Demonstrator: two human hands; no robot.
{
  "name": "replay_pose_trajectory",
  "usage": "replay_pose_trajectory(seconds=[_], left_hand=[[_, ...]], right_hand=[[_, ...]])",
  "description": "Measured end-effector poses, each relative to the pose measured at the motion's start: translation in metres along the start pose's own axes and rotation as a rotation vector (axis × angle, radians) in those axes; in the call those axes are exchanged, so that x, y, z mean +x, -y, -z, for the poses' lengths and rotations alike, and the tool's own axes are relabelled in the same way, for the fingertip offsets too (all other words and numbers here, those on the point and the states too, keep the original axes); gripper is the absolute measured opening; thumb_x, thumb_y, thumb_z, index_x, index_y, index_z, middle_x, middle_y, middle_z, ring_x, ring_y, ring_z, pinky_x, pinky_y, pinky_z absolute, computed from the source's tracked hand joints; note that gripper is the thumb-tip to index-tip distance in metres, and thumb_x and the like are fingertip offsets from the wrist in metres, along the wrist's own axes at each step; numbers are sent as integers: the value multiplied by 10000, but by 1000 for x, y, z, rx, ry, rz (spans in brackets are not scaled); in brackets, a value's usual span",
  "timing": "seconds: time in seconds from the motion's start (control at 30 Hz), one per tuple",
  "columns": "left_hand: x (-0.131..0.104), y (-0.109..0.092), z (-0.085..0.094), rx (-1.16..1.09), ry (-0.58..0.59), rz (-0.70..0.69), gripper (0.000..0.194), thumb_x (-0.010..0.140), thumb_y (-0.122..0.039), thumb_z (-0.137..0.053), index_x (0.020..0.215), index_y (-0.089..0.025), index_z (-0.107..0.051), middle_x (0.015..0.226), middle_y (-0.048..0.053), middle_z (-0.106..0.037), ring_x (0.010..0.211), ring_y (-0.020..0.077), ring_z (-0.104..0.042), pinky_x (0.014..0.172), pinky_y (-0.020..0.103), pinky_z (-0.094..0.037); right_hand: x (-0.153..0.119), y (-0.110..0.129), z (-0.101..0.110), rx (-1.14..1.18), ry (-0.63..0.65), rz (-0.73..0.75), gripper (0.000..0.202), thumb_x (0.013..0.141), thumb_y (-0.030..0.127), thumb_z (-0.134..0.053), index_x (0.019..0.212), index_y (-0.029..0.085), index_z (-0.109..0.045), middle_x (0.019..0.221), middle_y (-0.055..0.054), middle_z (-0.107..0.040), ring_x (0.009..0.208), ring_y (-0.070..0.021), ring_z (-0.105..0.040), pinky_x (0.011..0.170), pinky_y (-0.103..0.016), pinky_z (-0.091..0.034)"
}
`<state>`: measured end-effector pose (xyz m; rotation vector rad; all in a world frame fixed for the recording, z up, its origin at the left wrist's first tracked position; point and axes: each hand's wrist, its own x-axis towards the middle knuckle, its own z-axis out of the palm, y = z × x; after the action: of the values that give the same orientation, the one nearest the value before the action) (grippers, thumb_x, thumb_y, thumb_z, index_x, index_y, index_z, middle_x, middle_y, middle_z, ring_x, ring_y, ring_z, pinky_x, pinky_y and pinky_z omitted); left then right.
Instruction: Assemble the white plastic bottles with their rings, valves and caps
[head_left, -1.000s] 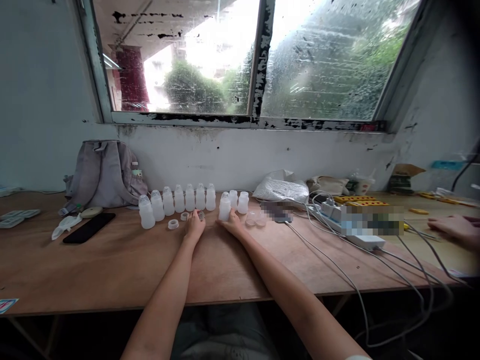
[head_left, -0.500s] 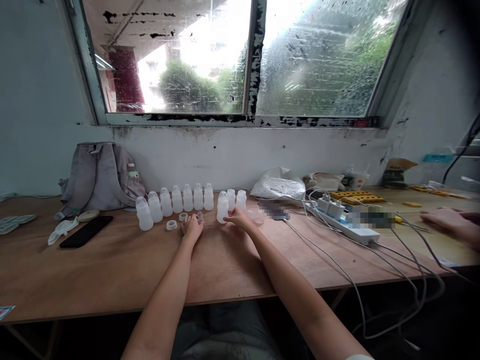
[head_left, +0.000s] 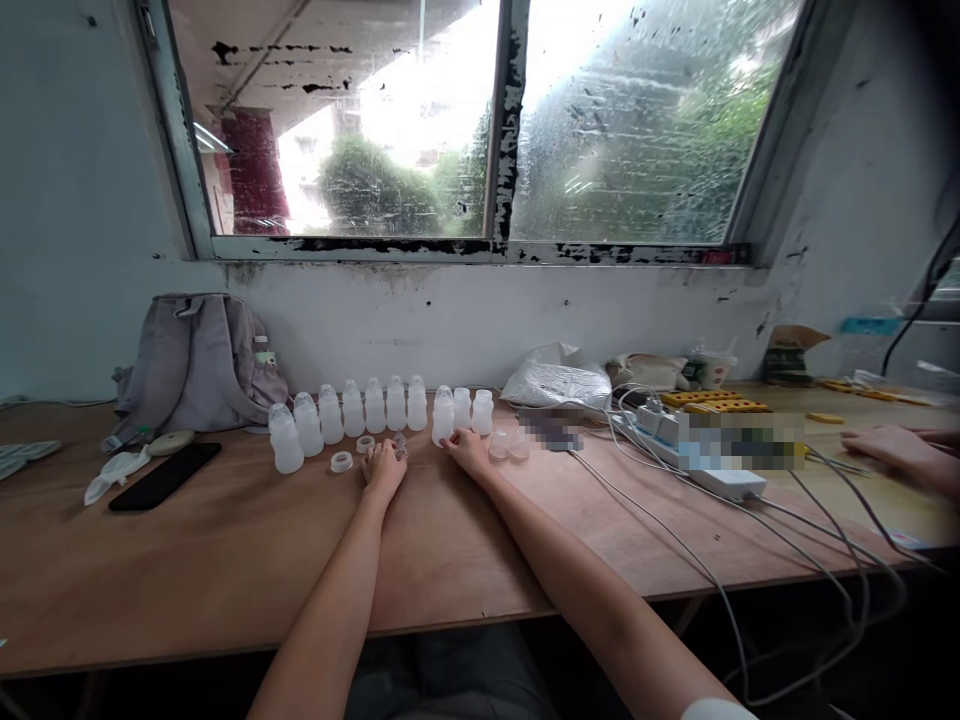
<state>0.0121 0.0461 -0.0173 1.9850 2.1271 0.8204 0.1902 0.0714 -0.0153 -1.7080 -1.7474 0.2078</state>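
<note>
My left hand (head_left: 385,466) rests on the table with its fingers slightly apart, beside small clear plastic pieces (head_left: 400,441). Its fingertips are partly hidden. Two whitish rings (head_left: 342,461) lie just left of and beyond it. My right hand (head_left: 468,452) has its fingers closed at the base of a capped, frosted baby bottle (head_left: 444,412), which stands upright. A row of similar capped bottles (head_left: 374,407) runs to the left. Behind my right hand stand two bottles without domed caps (head_left: 482,411). Clear domed caps (head_left: 508,445) lie to its right.
A grey backpack (head_left: 202,365), a black phone (head_left: 165,477) and a crumpled white wipe (head_left: 114,475) are at the left. Rightward lie a silvery plastic bag (head_left: 559,380), a white power strip (head_left: 720,482) and loose cables. Another person's hand (head_left: 896,455) is at the far right.
The capped bottle at my right hand has shifted slightly back, closer to the other bottles. My right hand has slipped lower on it. My left hand has hardly moved; the view has tilted up a little.
</note>
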Motion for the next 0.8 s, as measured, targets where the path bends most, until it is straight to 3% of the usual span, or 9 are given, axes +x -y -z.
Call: replay_pose_trajectory(seconds=[0.17,0.53,0.8], left_hand=[[1,1,-3,-1,-4,-4,239,745,-286,-489,964,-201,-536,1066,102,-575,1066,283,-438,857,408,-329],[-2,0,-2,18,-14,5,263,744,-301,-497,981,-196,-542,1066,91,-577,1063,271,-440,852,400,-341],[-7,1,2,80,-127,18,274,701,-176,-484,959,-190,-578,1043,105,-578,1048,276,-453,855,419,-338]], right_hand=[[12,2,-10,-89,-23,1,196,758,348,-514,734,180,-611,792,-75,-653,798,-203,-594,654,-267,-399],[29,7,-17,-228,11,-74,217,808,331,-473,856,168,-608,856,-108,-641,819,-218,-578,688,-299,-388],[32,16,-19,-288,2,-70,215,842,275,-433,873,133,-591,864,-141,-628,825,-226,-568,703,-320,-363]])
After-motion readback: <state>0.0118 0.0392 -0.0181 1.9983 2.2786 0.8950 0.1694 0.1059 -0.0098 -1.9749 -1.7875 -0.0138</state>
